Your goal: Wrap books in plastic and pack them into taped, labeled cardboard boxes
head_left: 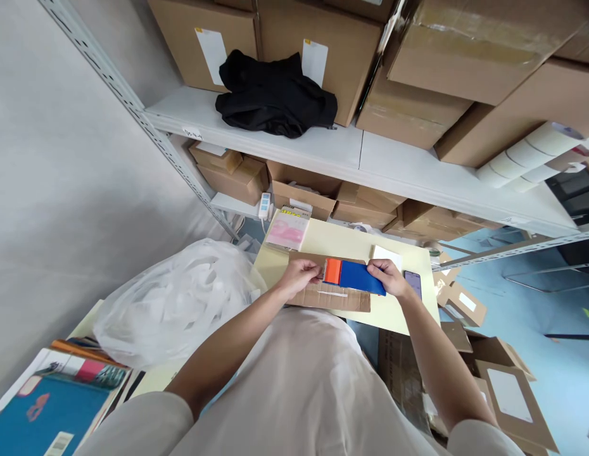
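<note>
Blue-and-orange booklet (pixel 358 276) is up between the two hands, long side running left-right. Right hand (pixel 388 277): thumb on top at the blue end, fingers under it, pinching that end. Left hand (pixel 300 277): thumb and fingertips bunched together at the orange end, right by what looks like a spiral edge. Can't tell if they grip the edge or just touch it. Orange section sits nearest the left fingers; blue runs from there to the right fingers.

Cardboard piece (pixel 318 301) lies flat under the booklet, spanning most of the gap between both sets of fingers, on the pale yellow table (pixel 342 237). White pad (pixel 388 255) just beyond the right fingers, phone (pixel 413 282) to their right, by the wrist. Pink-covered book (pixel 289 229) ahead of the left fingers, near the table's far edge. Clear plastic bag (pixel 180 301) well off to their left.
</note>
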Demonstrator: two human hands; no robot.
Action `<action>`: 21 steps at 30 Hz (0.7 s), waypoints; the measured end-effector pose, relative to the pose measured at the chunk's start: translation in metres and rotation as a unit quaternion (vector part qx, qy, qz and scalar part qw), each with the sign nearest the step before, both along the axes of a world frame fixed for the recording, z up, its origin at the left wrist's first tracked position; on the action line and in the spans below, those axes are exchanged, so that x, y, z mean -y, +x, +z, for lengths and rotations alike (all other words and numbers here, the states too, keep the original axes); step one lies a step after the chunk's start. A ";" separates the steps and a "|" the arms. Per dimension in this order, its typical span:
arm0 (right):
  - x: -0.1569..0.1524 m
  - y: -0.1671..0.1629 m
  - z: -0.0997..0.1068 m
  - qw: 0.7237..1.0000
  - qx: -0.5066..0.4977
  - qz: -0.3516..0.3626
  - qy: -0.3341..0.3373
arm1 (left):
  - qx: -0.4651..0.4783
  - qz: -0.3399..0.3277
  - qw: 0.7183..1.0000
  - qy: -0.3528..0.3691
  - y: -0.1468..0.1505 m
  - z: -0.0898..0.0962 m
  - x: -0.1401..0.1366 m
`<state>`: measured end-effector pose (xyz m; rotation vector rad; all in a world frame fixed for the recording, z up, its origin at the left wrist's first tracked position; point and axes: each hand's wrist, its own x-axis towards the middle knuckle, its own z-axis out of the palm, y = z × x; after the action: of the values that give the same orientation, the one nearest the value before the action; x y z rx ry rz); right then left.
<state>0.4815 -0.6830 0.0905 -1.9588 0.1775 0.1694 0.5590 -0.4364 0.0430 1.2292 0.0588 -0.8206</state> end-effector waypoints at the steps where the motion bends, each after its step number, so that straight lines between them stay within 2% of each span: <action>1: 0.000 0.001 0.005 1.000 -0.002 0.010 -0.011 | 0.026 -0.003 1.000 0.016 0.002 0.001 -0.007; 3: 0.005 0.000 0.014 0.999 -0.010 0.023 -0.032 | 0.051 0.005 0.998 0.044 0.009 0.000 -0.025; 6: 0.023 -0.007 0.024 0.997 -0.010 0.007 -0.070 | 0.059 0.068 0.993 0.081 0.023 -0.005 -0.064; 8: 0.039 -0.016 0.026 0.996 -0.009 -0.011 -0.094 | 0.055 0.096 0.989 0.102 0.030 -0.010 -0.089; 10: 0.050 -0.024 0.023 0.993 -0.021 -0.010 -0.113 | 0.044 0.090 0.989 0.113 0.033 -0.016 -0.105; 16: 0.051 -0.024 -0.001 0.983 -0.027 0.010 -0.182 | 0.039 0.069 0.985 0.154 0.027 -0.038 -0.107; 21: 0.045 -0.017 -0.005 0.974 -0.035 0.020 -0.223 | 0.049 0.057 0.976 0.202 0.024 -0.074 -0.105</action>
<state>0.4644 -0.7282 0.0859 -2.4062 0.2382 0.2417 0.5829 -0.3311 -0.0308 1.6329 0.2231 -0.6630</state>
